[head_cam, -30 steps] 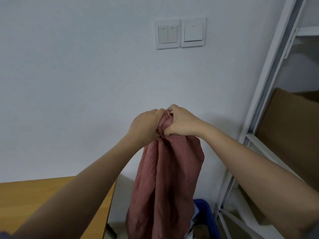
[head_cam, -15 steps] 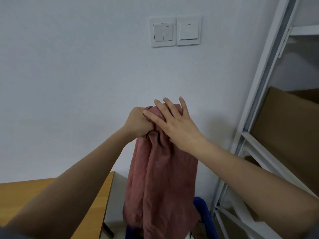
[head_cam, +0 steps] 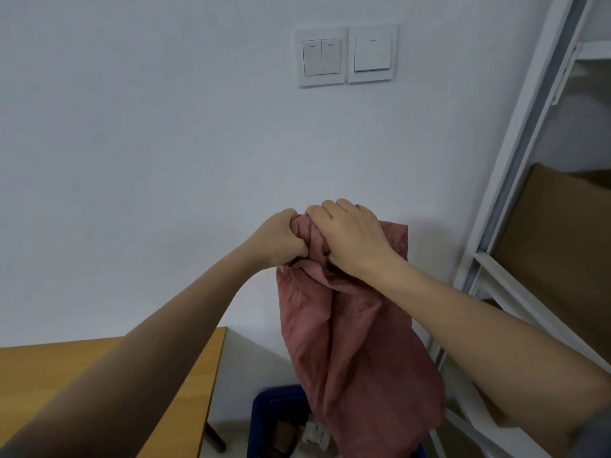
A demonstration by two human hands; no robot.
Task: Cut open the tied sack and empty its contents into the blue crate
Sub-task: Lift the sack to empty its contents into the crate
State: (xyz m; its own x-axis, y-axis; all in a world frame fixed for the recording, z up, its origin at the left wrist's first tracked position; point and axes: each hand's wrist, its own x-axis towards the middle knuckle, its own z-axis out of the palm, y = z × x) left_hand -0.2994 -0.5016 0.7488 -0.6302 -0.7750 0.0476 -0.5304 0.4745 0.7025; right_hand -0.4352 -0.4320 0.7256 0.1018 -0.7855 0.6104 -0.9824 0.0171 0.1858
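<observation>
My left hand (head_cam: 281, 241) and right hand (head_cam: 350, 239) both hold the bunched top of the red sack (head_cam: 350, 352) in a clenched grip, side by side. The sack hangs limp above the blue crate (head_cam: 264, 414), which stands on the floor beside the wooden tabletop (head_cam: 99, 365); small items lie inside the crate

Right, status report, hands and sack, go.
Both hands, left hand and right hand, grip the sack top. Sack hangs over blue crate. Nothing in the way.
</observation>
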